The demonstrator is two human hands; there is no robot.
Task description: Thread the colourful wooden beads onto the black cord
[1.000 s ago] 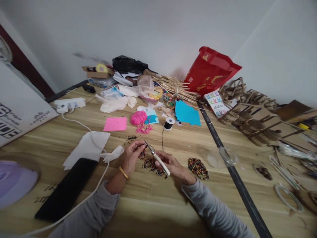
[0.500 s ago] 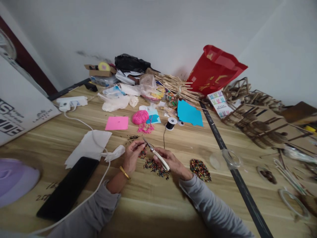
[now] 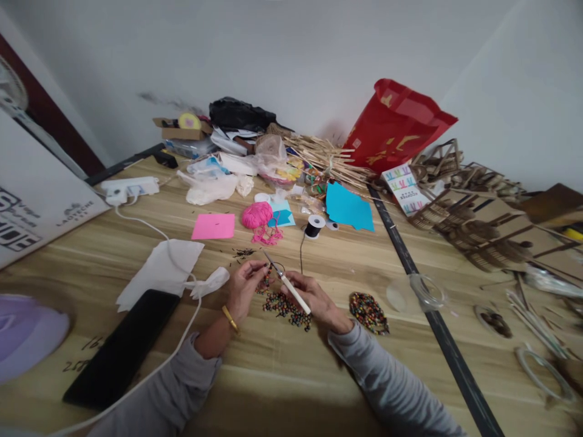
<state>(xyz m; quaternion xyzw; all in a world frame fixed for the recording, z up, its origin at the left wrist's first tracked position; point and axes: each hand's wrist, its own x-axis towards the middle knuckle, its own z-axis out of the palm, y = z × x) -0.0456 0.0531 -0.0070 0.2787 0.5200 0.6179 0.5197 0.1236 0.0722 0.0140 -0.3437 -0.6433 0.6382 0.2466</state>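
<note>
My left hand (image 3: pixel 245 288) pinches one end of a string of small multicoloured beads (image 3: pixel 266 280), held just above the table. In my right hand (image 3: pixel 316 298) is a pair of white-handled scissors (image 3: pixel 295 295), its slim metal blades pointing up and left beside the bead string. Part of the grip is hidden by the fingers. Beneath both hands lie loose dark and coloured beads (image 3: pixel 285 308). A coiled heap of strung beads (image 3: pixel 368 313) rests right of my right hand. From a spool of black cord (image 3: pixel 314 226), a strand runs down toward my hands.
Short black cord scraps (image 3: pixel 243 252), a pink paper (image 3: pixel 213 226), pink yarn (image 3: pixel 257 215) and blue sheets (image 3: pixel 350 206) lie beyond my hands. At left are a black phone-like slab (image 3: pixel 121 349) and a white cable (image 3: pixel 182 346). Woven baskets (image 3: pixel 492 237) crowd the right.
The scissors have turned in my right hand, so the handle looks narrower. My left hand has raised the bead string slightly, and more of it shows. The view has shifted a little.
</note>
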